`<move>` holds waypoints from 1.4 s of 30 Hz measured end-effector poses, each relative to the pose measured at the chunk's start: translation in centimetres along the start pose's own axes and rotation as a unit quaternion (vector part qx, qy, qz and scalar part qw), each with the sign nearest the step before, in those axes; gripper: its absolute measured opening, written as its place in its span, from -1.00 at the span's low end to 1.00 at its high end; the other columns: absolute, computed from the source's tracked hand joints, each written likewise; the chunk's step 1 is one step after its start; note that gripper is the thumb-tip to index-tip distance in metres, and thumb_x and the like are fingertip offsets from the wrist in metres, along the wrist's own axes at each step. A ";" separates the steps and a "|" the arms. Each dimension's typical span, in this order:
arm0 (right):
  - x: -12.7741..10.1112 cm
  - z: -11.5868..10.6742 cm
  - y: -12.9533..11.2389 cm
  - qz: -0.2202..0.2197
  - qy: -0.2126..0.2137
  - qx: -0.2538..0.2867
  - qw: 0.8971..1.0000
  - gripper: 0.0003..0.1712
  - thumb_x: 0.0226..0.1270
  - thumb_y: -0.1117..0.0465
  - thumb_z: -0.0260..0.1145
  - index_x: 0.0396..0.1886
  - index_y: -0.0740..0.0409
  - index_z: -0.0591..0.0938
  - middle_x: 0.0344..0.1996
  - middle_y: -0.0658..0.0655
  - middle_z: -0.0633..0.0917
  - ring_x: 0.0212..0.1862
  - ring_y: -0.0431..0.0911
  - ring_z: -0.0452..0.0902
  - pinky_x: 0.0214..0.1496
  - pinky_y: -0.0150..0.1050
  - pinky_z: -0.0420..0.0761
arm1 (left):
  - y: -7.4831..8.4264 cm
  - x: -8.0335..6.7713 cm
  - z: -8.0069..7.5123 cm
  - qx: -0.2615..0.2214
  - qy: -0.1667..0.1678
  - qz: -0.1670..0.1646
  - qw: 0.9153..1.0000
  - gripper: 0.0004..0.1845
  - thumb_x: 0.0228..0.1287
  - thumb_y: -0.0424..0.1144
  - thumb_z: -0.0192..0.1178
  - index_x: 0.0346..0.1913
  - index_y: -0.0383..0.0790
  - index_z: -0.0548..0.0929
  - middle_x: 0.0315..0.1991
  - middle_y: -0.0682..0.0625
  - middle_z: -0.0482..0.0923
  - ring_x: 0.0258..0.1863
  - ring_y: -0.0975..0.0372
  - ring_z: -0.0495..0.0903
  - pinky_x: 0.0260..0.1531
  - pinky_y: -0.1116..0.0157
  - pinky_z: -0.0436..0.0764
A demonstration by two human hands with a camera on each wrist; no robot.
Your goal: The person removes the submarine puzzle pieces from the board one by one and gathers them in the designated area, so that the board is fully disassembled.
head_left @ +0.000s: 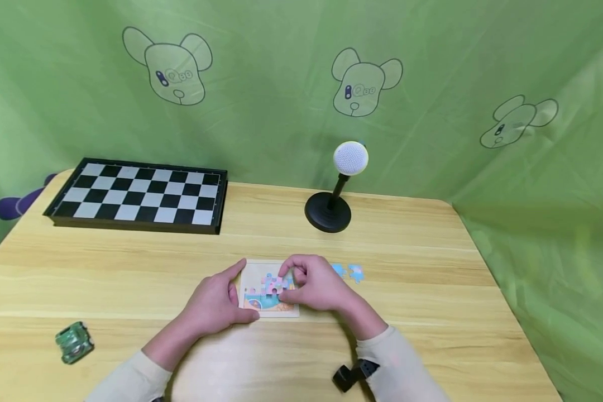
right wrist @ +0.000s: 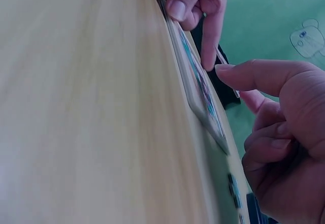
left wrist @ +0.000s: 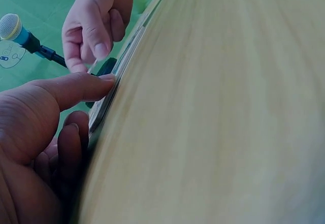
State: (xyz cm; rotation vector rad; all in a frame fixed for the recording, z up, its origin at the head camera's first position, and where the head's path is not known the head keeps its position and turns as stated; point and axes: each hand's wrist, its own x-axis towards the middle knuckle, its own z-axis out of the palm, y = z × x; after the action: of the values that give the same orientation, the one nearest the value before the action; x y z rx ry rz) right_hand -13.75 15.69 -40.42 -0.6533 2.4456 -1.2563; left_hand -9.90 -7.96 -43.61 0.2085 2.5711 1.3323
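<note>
A small jigsaw board (head_left: 253,269) with a pale frame lies on the table, its lower part filled with coloured pieces. My left hand (head_left: 211,304) holds its left side, thumb at the near edge and index finger at the far corner. Over the board, my right hand (head_left: 319,282) pinches a pink and blue jigsaw piece (head_left: 273,285) between thumb and index finger. In the right wrist view this piece (right wrist: 222,56) appears edge-on, raised above the board. Loose blue and pink jigsaw pieces (head_left: 355,272) lie just right of the right hand, which partly covers them.
A black-and-white chessboard (head_left: 140,195) sits at the back left of the wooden table (head_left: 261,357). Behind the board stands a microphone (head_left: 350,159) on a round black base. A green toy car (head_left: 75,342) is at the front left. Green curtain (head_left: 276,111) borders the table's back and right.
</note>
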 end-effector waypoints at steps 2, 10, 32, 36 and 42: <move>-0.4 -0.4 0.4 0.002 0.009 0.002 1.000 -0.68 0.02 0.32 0.61 -0.24 0.10 0.67 -0.70 -0.07 0.14 -0.60 -0.19 0.05 -0.16 -0.23 0.46 | 0.0 0.0 0.0 0.003 0.000 -0.001 1.000 0.21 -0.29 -0.12 0.68 0.52 -0.27 0.26 -0.65 0.05 0.43 -0.69 0.23 0.40 -0.60 0.26 0.37; -2.0 -1.9 1.8 0.025 0.044 -0.007 0.999 -0.65 0.00 0.31 0.63 -0.22 0.08 0.67 -0.68 -0.08 0.14 -0.58 -0.19 0.07 -0.14 -0.22 0.44 | -0.1 0.0 0.1 0.003 0.001 0.002 1.000 0.22 -0.28 -0.13 0.68 0.52 -0.29 0.24 -0.67 0.05 0.44 -0.70 0.23 0.40 -0.60 0.26 0.38; -4.5 -4.1 4.8 0.066 0.028 -0.030 0.997 -0.68 0.04 0.28 0.61 -0.22 0.09 0.67 -0.69 -0.07 0.17 -0.57 -0.19 0.10 -0.16 -0.23 0.37 | -0.2 0.0 0.0 -0.006 0.002 -0.008 1.000 0.22 -0.28 -0.15 0.68 0.53 -0.26 0.23 -0.64 0.03 0.44 -0.68 0.21 0.41 -0.60 0.25 0.38; -4.5 -4.2 5.0 0.072 0.026 -0.029 0.997 -0.68 0.05 0.28 0.61 -0.21 0.08 0.68 -0.69 -0.06 0.17 -0.58 -0.19 0.10 -0.14 -0.20 0.37 | -0.2 0.0 0.0 -0.005 0.002 -0.006 1.000 0.22 -0.29 -0.15 0.68 0.53 -0.27 0.23 -0.64 0.04 0.44 -0.68 0.21 0.41 -0.60 0.25 0.38; -4.5 -4.1 5.1 0.075 0.027 -0.028 0.996 -0.67 0.05 0.28 0.61 -0.19 0.09 0.69 -0.68 -0.07 0.17 -0.57 -0.19 0.11 -0.12 -0.19 0.37 | -0.1 0.1 0.0 -0.002 -0.002 -0.004 1.000 0.23 -0.30 -0.13 0.68 0.53 -0.27 0.24 -0.64 0.04 0.45 -0.68 0.20 0.42 -0.59 0.24 0.39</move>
State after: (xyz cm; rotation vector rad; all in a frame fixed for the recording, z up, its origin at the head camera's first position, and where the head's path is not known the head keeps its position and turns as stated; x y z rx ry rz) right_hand -13.09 23.43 -41.98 -0.4463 2.5284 -1.1661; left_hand -9.96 -7.99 -43.73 0.1993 2.5630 1.3316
